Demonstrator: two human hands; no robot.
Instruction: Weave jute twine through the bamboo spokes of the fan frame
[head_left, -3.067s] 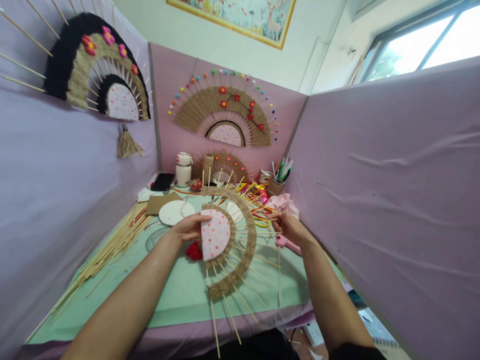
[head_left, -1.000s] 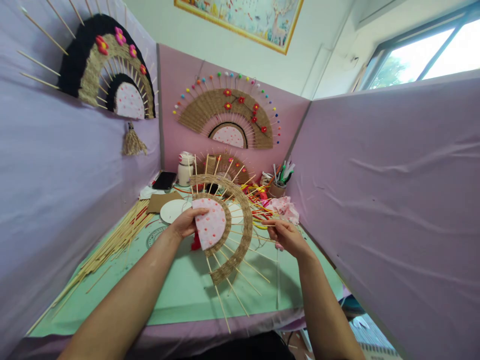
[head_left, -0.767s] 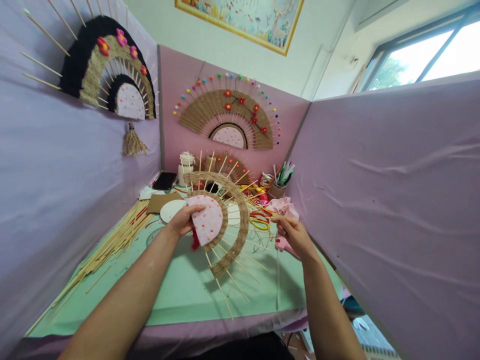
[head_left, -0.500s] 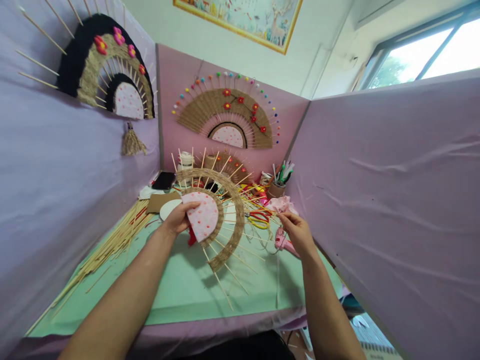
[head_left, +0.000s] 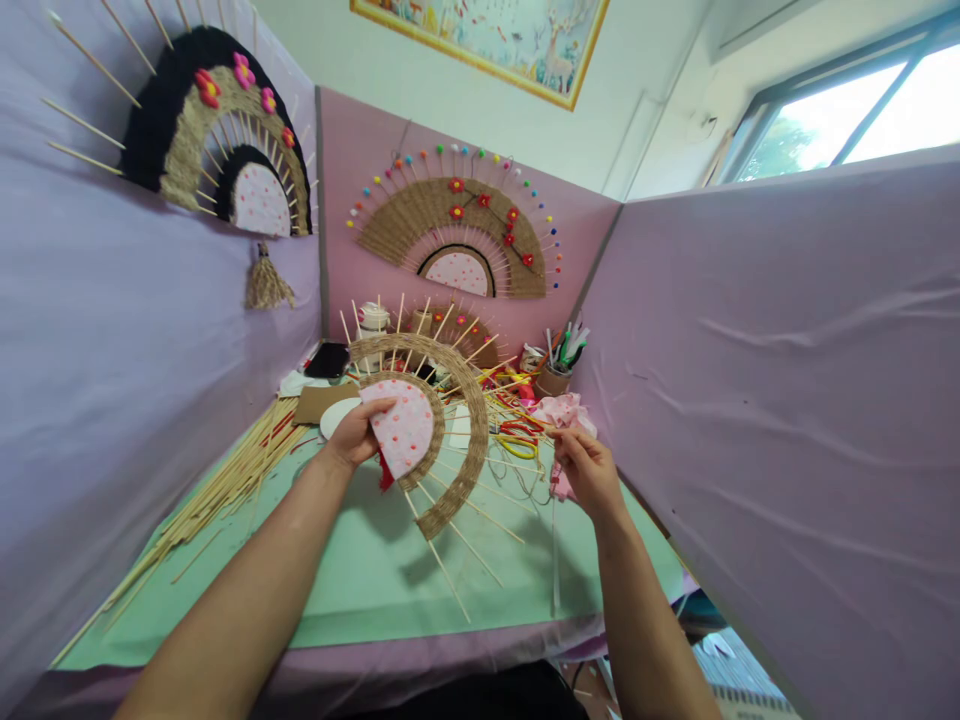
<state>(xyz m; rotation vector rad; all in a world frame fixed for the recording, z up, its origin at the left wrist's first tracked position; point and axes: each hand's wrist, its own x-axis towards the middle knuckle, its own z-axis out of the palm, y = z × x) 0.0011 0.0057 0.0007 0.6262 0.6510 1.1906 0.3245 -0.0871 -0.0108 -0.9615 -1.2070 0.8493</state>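
Note:
My left hand (head_left: 357, 432) grips a half-round woven fan (head_left: 477, 425) at its pink spotted centre panel (head_left: 403, 430), with the thumb lying on top. Thin wooden sticks radiate from this panel through a tan woven outer band, and the fan is held tilted above the table. Out at the fan's right edge, my right hand (head_left: 591, 468) is closed, finger and thumb pinched at the end of one of the sticks. Behind that hand lies a pink glue gun (head_left: 561, 484), partly covered. Something red shows beneath the panel's lower corner.
Loose wooden sticks (head_left: 217, 480) lie along the left of the green table (head_left: 360, 600). Yellow-and-red-handled scissors (head_left: 519, 444), pink cloth (head_left: 564, 412) and a pen pot (head_left: 553, 380) are at the back right. Finished fans (head_left: 390, 220) hang on the partitions around.
My right hand has shifted slightly left, still pinched at the fan's edge. The fan has turned a little in my left hand, and the view has shifted slightly.

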